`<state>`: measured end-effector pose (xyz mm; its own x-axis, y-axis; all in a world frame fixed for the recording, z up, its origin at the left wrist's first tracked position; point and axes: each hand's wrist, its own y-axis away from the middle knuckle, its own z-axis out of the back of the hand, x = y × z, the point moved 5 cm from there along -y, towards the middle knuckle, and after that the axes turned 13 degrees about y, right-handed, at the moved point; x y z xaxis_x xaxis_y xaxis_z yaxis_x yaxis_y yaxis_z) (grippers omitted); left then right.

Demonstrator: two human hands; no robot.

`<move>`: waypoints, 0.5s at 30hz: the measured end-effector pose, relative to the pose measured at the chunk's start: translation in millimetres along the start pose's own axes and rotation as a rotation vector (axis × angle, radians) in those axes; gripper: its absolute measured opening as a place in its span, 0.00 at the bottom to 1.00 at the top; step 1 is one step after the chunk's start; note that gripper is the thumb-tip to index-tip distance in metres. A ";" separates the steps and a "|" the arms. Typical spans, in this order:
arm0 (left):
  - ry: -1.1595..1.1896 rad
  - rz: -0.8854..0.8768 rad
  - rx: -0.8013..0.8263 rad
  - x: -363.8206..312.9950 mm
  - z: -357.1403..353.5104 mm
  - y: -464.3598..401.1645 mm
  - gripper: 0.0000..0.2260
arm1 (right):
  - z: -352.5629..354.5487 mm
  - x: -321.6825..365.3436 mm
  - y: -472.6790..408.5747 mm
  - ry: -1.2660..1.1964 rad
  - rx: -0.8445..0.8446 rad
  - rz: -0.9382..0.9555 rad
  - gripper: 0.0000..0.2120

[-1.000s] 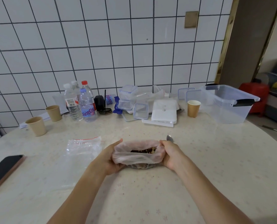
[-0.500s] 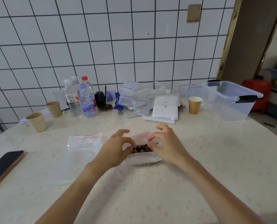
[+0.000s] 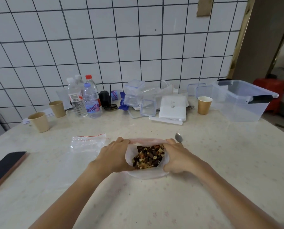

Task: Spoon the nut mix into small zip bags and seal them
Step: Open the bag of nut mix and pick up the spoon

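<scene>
Both hands have a grip on the one pink plastic bag (image 3: 147, 175) at the middle of the desk (image 3: 220, 171): the left hand (image 3: 112, 157) curls round its left rim, the right hand (image 3: 176, 157) round its right rim, and between them the mouth is stretched wide. Inside sits the nut mix (image 3: 148, 157), dark and pale pieces in a heap. One spoon (image 3: 178, 138) lies just beyond the right hand, only its bowl in sight. One clear zip bag (image 3: 88, 142) with a red strip lies flat to the left of the left hand, near it but apart. One phone (image 3: 5, 168) lies face up at the desk's left edge. Along the tiled wall I count three paper cups, two on the left (image 3: 38, 122) (image 3: 57, 109) and one on the right (image 3: 204, 104), and three water bottles (image 3: 91, 100) bunched together. One big clear storage bin (image 3: 243, 104) stands far right, with small clear boxes (image 3: 134, 93) piled mid-desk.
</scene>
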<state>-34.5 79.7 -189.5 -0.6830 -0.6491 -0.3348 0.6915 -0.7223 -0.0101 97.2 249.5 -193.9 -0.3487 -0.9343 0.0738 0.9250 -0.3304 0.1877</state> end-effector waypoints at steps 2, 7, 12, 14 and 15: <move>0.042 0.019 0.006 6.2 0.2 -5.4 0.43 | -0.5 -2.1 -7.4 -0.052 -0.015 0.005 0.31; 0.057 0.061 0.021 15.9 1.3 -28.8 0.45 | 0.8 -4.5 -32.5 -0.112 -0.038 -0.010 0.41; 0.111 0.087 0.057 32.8 2.0 -62.0 0.47 | 4.9 -6.4 -67.5 -0.101 -0.073 -0.062 0.43; 0.198 0.130 0.098 38.2 1.1 -76.3 0.48 | 6.8 -6.7 -79.4 -0.100 -0.081 -0.062 0.44; 0.263 0.171 0.110 39.8 1.6 -82.7 0.48 | 7.9 -6.9 -84.5 -0.104 -0.081 -0.057 0.45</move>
<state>-119.2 113.1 -200.5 -0.4654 -0.6897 -0.5547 0.7513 -0.6392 0.1644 20.3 284.9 -202.6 -0.4107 -0.8963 0.1674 0.9111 -0.3960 0.1147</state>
